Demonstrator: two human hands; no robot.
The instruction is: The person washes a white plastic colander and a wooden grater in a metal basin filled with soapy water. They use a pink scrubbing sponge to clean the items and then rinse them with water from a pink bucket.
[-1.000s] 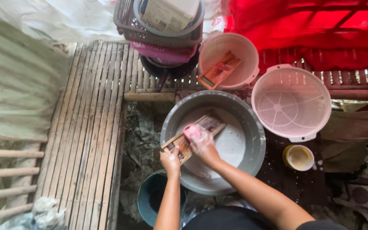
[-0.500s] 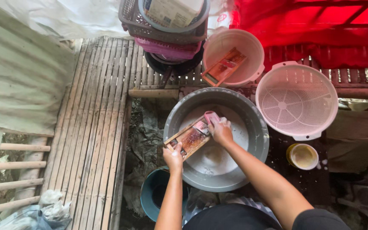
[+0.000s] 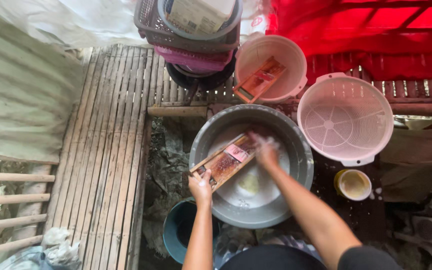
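Note:
A grey metal basin (image 3: 303, 172) holds a little soapy water. Across its near-left rim lies a wooden slicer board (image 3: 223, 162), tilted, with a pink patch at its middle. My left hand (image 3: 201, 185) grips the board's near end at the rim. My right hand (image 3: 266, 150) is a blur at the board's far end, over the basin, with foam on it. Whether it holds anything is not visible.
A second wooden slicer (image 3: 258, 80) rests in a pink tub (image 3: 296, 55) behind the basin. A white colander (image 3: 346, 117) stands to the right, a small yellow cup (image 3: 353, 184) near it. A teal bucket (image 3: 176, 230) sits below. Stacked baskets (image 3: 191, 30) and a bamboo slat floor (image 3: 106, 150) lie beyond.
My right hand has slid up the board from its middle to its far end. A pink thing seen under its fingers earlier now shows on the board. My left hand kept its grip.

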